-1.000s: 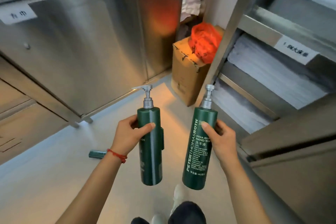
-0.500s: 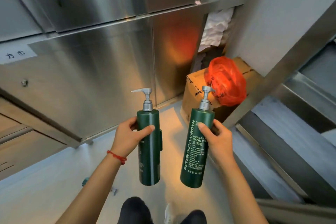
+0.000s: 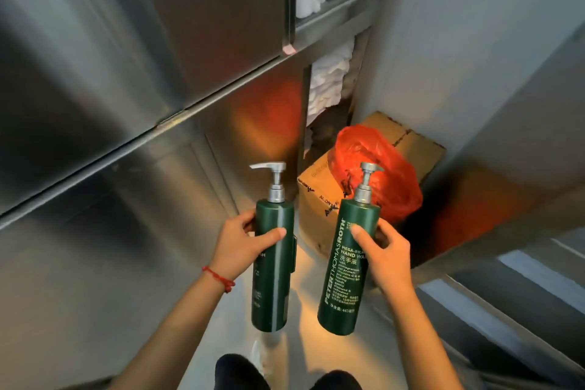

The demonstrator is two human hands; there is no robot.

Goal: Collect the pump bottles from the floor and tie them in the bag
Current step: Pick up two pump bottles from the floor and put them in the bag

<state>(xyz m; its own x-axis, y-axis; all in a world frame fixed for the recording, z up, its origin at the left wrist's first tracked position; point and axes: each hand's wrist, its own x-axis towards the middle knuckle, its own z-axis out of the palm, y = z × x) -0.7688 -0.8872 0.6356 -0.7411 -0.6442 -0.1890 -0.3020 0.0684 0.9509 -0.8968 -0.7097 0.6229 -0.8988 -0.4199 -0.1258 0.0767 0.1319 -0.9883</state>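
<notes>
Head view shows two dark green pump bottles held upright in front of the person: the left bottle (image 3: 273, 266) in the left hand (image 3: 242, 244), and the labelled hand-wash bottle (image 3: 348, 266) in the right hand (image 3: 384, 255), each hand wrapped around the upper body of its bottle with the thumb across the front. Both bottles are off the floor and side by side, apart from each other. What has changed over the last second is the surroundings rather than the grip: the red plastic bag (image 3: 376, 174) on the cardboard box (image 3: 319, 199) now sits much closer, just beyond the right hand's bottle, where earlier it lay well ahead of both hands, and the small green item that lay on the floor to the left of the left hand is out of view. I judge the person is walking the pair to the bag, so the next step is dropping them in; the bag's mouth cannot be made out from here. Steel cabinet doors (image 3: 126, 104) stand to the left of the hands.
</notes>
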